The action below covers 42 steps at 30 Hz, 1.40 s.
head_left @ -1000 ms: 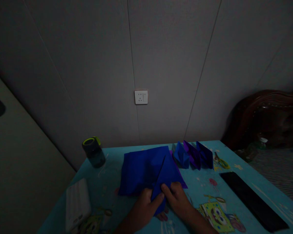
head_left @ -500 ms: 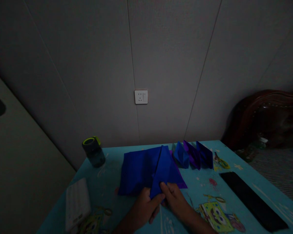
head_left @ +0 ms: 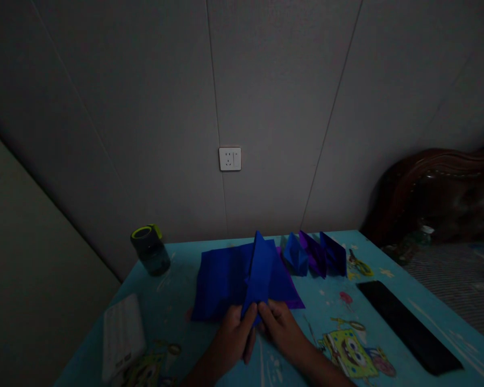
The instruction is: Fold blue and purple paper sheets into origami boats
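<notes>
A folded blue paper piece (head_left: 260, 271) stands up narrow and pointed above a stack of blue paper sheets (head_left: 220, 279) on the cartoon-printed turquoise table (head_left: 331, 312). My left hand (head_left: 233, 338) and my right hand (head_left: 281, 327) pinch its lower end between thumbs and fingertips, close together near the table's front. A purple sheet edge (head_left: 293, 302) pokes out under the stack. Three folded paper shapes, blue and purple (head_left: 314, 255), stand in a row to the right behind.
A dark cup with a yellow-green lid (head_left: 150, 249) sits at the back left. A white power bank (head_left: 123, 336) lies at the front left. A black flat slab (head_left: 407, 325) lies at the right. A wall socket (head_left: 229, 159) is behind; a dark wooden headboard (head_left: 435, 193) at right.
The folded blue piece has been lifted from lying flat on the stack and pressed narrower, so its tip now stands up. Both hands stayed pinched at its lower end.
</notes>
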Tool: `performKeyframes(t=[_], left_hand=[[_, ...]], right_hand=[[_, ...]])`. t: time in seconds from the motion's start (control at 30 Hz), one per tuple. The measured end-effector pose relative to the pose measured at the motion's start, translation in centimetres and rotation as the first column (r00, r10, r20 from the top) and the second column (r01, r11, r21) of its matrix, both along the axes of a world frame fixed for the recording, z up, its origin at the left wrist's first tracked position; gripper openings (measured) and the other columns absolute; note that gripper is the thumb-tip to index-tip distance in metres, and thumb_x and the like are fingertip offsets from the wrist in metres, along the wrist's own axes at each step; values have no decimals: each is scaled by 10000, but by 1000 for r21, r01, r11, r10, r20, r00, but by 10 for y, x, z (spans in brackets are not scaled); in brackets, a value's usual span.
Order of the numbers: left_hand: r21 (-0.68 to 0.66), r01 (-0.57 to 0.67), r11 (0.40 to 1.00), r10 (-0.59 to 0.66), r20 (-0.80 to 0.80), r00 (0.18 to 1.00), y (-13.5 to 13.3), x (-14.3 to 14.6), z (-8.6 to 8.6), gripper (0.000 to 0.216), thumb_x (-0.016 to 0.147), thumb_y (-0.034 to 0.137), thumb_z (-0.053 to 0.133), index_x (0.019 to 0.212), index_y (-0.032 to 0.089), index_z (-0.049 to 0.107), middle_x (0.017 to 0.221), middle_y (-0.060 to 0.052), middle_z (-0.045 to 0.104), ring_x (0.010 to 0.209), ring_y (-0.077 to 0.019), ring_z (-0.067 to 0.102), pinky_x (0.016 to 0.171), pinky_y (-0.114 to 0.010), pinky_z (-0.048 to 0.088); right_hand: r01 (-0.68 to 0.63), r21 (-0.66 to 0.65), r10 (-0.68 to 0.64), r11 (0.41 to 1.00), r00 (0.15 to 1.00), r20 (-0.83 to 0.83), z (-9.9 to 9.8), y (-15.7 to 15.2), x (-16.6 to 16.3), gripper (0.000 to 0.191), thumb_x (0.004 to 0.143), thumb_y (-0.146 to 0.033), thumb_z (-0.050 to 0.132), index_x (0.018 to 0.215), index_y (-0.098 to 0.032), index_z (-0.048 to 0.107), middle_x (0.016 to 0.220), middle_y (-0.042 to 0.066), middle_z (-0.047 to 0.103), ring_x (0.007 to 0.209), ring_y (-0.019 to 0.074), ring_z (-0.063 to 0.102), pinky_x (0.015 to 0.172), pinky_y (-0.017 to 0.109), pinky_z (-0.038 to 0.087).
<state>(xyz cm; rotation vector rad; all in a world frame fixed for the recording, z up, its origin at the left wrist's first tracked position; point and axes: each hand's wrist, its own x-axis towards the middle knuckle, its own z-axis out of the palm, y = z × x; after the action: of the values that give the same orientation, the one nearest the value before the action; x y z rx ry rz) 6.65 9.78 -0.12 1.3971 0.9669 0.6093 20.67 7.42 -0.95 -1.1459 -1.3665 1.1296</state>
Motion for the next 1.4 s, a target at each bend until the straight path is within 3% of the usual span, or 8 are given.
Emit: performKeyframes(t=[0.2,0.4,0.6,0.8,1.07,1.4], left_hand=[[21,4,1000,-4,-9,1000,-1,-1,1,675,767,838,368,649,191,518,318,67,392,268,-83,324,345,-216,267],[33,92,995,-93,35,995,-1,-3,2,614,858,742,348,639,193,514,304,64,405,259,-79,313,364,-211,278],[18,96,995,-96,1,995,0,-5,1,596,854,727,383,642,189,527,313,54,428,284,-91,356,400,-222,319],[119,13,993,-9,-30,999,1,-6,5,565,836,723,427,733,183,560,348,63,445,324,-110,394,417,-233,335],[100,137,985,-128,-92,987,1,-9,6,545,890,668,376,676,194,541,327,47,456,327,-110,386,447,-237,343],[184,-16,983,35,-100,994,3,-9,9,572,867,695,377,690,186,568,344,46,447,344,-120,406,445,-245,338]], right_hand=[[41,-62,-47,997,994,-98,-11,2,-2,596,881,-718,413,602,-194,469,460,-67,387,418,73,316,428,224,229],[43,-113,-60,993,986,-158,-11,4,-1,607,870,-735,416,574,-207,450,393,-78,364,356,67,290,393,225,205],[113,-29,-114,993,991,-67,-8,2,-1,640,868,-746,397,536,-200,435,432,-65,371,400,65,309,415,220,227],[166,-29,-167,986,984,-63,-6,3,1,676,882,-753,343,515,-195,448,427,-47,416,396,69,353,426,221,265],[217,16,-216,976,976,-32,3,5,9,683,881,-748,353,488,-196,441,412,-45,402,390,72,354,407,225,249],[224,-33,-225,974,972,-60,5,10,13,744,873,-777,310,420,-201,441,374,-23,421,373,88,403,431,231,308]])
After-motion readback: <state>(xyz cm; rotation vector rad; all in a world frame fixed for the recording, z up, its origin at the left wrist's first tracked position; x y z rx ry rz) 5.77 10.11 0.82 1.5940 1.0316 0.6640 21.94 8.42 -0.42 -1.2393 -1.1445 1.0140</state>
